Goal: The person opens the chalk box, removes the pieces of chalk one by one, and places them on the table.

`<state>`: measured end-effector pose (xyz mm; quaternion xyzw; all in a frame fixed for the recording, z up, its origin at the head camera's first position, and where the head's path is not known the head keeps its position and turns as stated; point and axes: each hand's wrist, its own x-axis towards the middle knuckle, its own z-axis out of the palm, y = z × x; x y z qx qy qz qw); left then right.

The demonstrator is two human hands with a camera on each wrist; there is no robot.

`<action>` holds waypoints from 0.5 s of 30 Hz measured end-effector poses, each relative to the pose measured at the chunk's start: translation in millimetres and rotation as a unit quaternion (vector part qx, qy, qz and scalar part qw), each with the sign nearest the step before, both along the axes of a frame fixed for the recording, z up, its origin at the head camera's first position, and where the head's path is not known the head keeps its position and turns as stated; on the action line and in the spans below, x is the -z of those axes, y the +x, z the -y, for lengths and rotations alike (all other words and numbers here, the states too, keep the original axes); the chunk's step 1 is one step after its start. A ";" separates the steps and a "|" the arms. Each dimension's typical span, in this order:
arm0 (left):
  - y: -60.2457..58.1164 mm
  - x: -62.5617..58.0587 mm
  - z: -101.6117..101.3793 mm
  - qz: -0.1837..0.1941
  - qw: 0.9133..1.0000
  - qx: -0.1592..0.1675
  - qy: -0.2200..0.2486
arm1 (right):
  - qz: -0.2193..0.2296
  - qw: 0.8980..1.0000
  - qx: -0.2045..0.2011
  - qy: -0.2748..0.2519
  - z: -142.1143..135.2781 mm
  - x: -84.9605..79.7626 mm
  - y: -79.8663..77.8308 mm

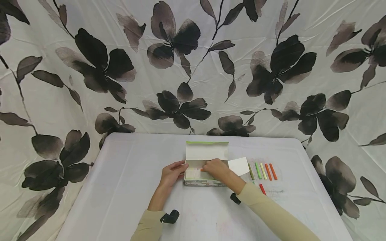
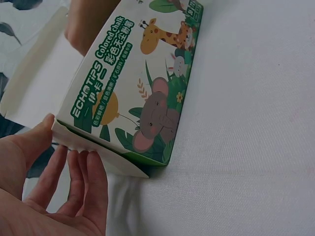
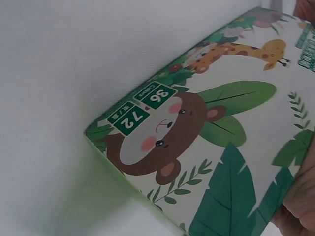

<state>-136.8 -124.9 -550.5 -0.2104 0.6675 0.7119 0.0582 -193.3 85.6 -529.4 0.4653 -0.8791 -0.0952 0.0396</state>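
Note:
An open chalk box [image 1: 199, 183], printed with cartoon animals, stands on the table with its long lid raised at the back. My left hand [image 1: 171, 174] grips the box's left end; in the left wrist view its thumb is at the top corner and its fingers are against the end flap [image 2: 123, 166]. My right hand [image 1: 217, 169] reaches down into the box, fingers bent. A short bit of orange chalk [image 1: 202, 170] shows right by those fingers. Most of the right fingertips are hidden, so I cannot tell whether they pinch it.
Right of the box, a row of chalk sticks lies on the white table [image 1: 135, 160]: olive [image 1: 251, 171], green [image 1: 258, 170], yellow [image 1: 263, 171] and two orange [image 1: 271, 171]. A red chalk stick [image 1: 262, 189] lies nearer, beside the right sleeve. The right end flap [image 1: 239, 166] sticks out towards the row.

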 end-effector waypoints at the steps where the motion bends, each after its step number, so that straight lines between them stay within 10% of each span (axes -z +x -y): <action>1: 0.2 0.3 -0.4 0.000 1.000 0.001 -0.001 | -0.008 1.000 -0.004 0.012 1.0 0.5 -0.2; 10: 0.4 1.3 -2.1 -0.001 1.000 -0.001 -0.001 | 0.066 0.997 0.006 -0.047 -6.1 -4.7 0.5; 15: -0.7 0.1 -1.1 0.003 1.000 -0.004 -0.005 | 0.216 0.964 0.027 -0.149 -18.8 -10.9 -3.6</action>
